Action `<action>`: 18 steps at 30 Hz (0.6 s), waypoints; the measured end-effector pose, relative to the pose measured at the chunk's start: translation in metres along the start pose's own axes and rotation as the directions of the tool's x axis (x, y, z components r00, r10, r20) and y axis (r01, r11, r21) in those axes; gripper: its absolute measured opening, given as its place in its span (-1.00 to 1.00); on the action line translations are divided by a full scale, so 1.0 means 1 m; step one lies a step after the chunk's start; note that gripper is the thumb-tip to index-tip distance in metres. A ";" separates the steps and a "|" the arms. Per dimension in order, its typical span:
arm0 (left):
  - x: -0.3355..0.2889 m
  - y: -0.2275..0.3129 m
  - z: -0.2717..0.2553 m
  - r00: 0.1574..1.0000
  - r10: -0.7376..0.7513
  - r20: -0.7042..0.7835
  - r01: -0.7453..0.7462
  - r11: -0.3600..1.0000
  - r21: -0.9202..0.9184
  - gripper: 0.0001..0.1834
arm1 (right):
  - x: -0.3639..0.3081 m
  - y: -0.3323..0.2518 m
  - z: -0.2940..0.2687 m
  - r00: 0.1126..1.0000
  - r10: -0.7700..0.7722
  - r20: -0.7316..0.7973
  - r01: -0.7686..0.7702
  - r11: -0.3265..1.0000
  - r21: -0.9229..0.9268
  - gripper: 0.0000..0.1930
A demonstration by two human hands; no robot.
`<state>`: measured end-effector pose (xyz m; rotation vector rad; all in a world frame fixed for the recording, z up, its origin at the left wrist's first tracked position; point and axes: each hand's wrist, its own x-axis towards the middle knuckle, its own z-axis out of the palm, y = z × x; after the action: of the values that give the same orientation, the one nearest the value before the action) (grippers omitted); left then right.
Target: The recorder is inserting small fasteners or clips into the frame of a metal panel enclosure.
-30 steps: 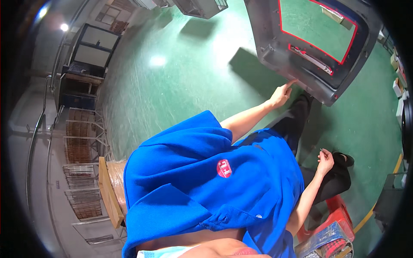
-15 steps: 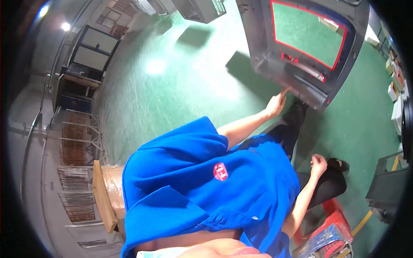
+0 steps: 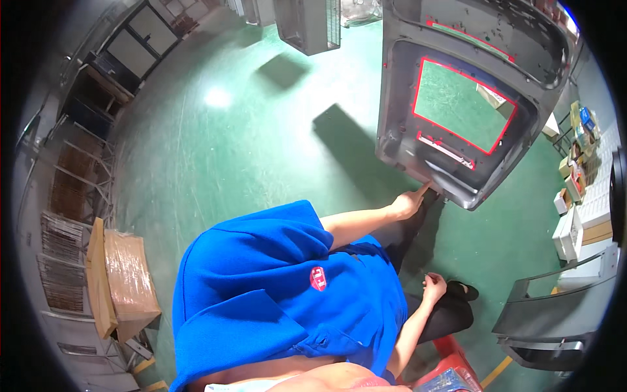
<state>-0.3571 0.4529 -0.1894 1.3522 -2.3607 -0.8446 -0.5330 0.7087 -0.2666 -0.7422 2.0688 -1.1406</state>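
Evidently, the panel point(image 3: 470, 60), in the upper right of the frame, has red edging point(image 3: 418, 85) in place round its window opening, with more red about the slot point(image 3: 446, 151) just below; those parts look done. The left hand point(image 3: 406, 206), right of centre, touches the panel's lower edge, forefinger out and other fingers curled. I see no red along that edge, and whether anything is left there cannot be told. The right hand point(image 3: 434, 287), lower right, is apart from the panel, fingers bunched; whether they pinch anything I cannot tell.
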 end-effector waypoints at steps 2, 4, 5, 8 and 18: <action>-0.001 0.003 0.007 1.000 0.008 0.025 -0.009 1.000 0.027 -0.21 | 0.000 0.013 0.001 1.000 -0.015 0.018 0.016 1.000 -0.018 -0.88; 0.000 0.004 0.013 0.998 0.002 0.060 -0.006 0.998 0.064 -0.16 | -0.004 0.019 0.005 0.999 -0.031 0.019 0.032 0.999 -0.015 -0.86; 0.002 0.005 0.017 0.996 0.023 0.083 -0.027 0.998 0.056 -0.15 | -0.004 0.025 0.004 0.999 -0.045 0.015 0.045 0.999 -0.023 -0.86; 0.008 -0.013 0.033 0.994 0.105 -0.002 -0.105 0.994 0.037 -0.11 | -0.006 0.030 0.012 0.999 -0.035 0.026 0.035 0.999 0.001 -0.86; 0.026 0.020 0.055 0.998 -0.021 -0.053 0.010 0.980 -0.196 -0.50 | 0.010 0.002 -0.035 0.968 -0.118 -0.223 0.099 0.991 -0.093 -0.87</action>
<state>-0.4126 0.4576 -0.2208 1.2979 -2.1638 -1.0023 -0.5665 0.7197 -0.2564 -0.8040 2.3008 -1.2592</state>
